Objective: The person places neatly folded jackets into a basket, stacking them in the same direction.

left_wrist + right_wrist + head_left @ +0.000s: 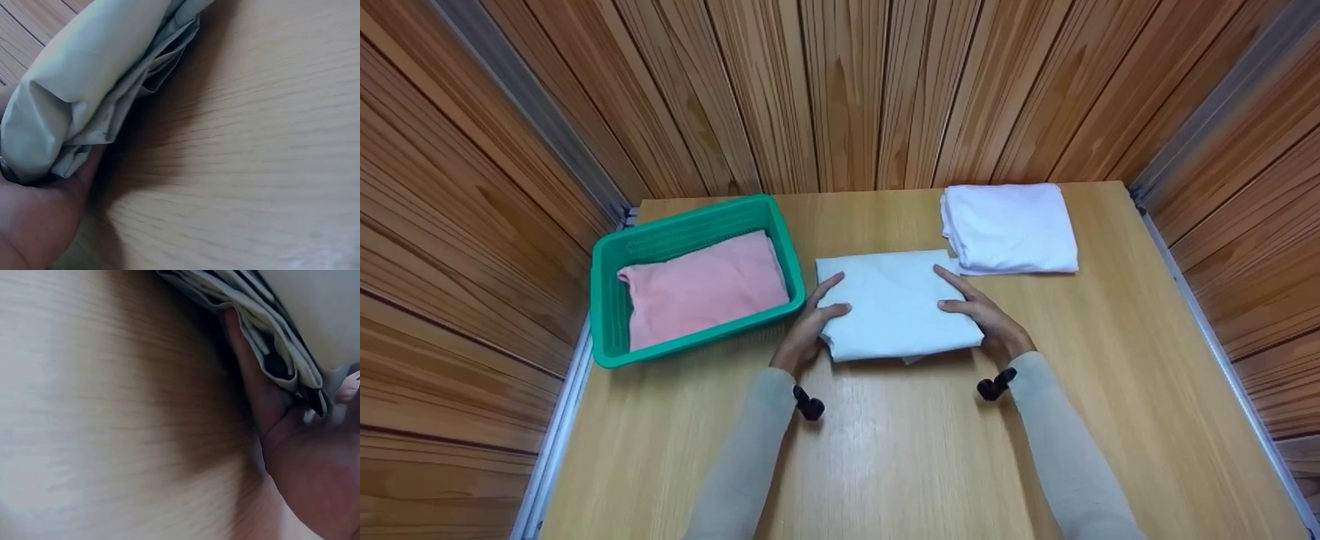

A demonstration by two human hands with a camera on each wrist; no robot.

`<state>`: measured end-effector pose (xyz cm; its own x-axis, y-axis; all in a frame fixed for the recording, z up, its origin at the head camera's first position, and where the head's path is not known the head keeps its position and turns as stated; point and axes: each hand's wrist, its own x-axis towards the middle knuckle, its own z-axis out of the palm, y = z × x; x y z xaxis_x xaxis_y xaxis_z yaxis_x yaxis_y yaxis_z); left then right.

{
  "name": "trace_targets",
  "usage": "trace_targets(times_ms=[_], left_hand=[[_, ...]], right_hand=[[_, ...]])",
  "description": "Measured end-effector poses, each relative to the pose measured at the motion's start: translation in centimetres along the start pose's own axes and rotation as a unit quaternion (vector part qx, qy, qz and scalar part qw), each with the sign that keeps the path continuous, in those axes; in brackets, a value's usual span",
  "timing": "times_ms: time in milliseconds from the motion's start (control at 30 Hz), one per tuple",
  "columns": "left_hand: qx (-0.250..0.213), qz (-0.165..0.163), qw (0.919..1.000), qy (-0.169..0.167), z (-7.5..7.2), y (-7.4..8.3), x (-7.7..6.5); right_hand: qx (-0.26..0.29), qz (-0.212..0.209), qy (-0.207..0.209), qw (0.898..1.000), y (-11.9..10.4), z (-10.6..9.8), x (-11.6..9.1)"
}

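Observation:
A folded white cloth is held between both hands in the middle of the table, its near edge raised over a shadow. My left hand grips its left side, with fingers on top and others hidden underneath. On the right side, my right hand grips it the same way. In the left wrist view, loose layers of the cloth hang at its underside. The right wrist view has a finger running beneath the stacked folds.
A green plastic basket stands at the left close to my left hand, with a folded pink cloth inside. Another folded white cloth lies at the back right, by the held cloth's far corner. Wood-panelled walls enclose the table.

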<state>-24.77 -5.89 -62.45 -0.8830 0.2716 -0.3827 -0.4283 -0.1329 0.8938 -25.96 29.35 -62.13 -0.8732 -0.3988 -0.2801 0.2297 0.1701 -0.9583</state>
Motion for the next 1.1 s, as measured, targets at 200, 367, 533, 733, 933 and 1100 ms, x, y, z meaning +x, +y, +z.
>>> trace_targets(times_ms=[200, 367, 533, 733, 933, 1100], left_hand=[[0.006, -0.007, 0.9999, -0.013, -0.3, -0.4, -0.1], [0.018, -0.007, 0.9996, -0.020, -0.3, -0.5, -0.3], [0.028, 0.001, 0.9994, -0.018, 0.0, -0.2, -0.3], [0.029, -0.004, 0.9995, -0.012, 0.3, 0.0, -0.3], [0.034, 0.005, 0.9994, -0.011, 0.5, 0.3, -0.4], [0.045, 0.026, 0.9985, -0.014, 0.7, 0.5, -0.4]], right_hand=[[-0.002, -0.016, -0.020, 1.000, 0.5, 0.1, -0.2], [-0.024, -0.023, -0.024, 0.999, 0.5, 0.0, -0.4], [-0.039, -0.011, -0.009, 0.999, 0.5, -0.1, -0.5], [-0.030, 0.003, 0.004, 1.000, 0.3, 0.0, -0.5], [-0.019, 0.007, 0.012, 1.000, 0.0, -0.1, -0.6], [-0.027, -0.014, 0.015, 0.999, -0.5, -0.3, -0.7]])
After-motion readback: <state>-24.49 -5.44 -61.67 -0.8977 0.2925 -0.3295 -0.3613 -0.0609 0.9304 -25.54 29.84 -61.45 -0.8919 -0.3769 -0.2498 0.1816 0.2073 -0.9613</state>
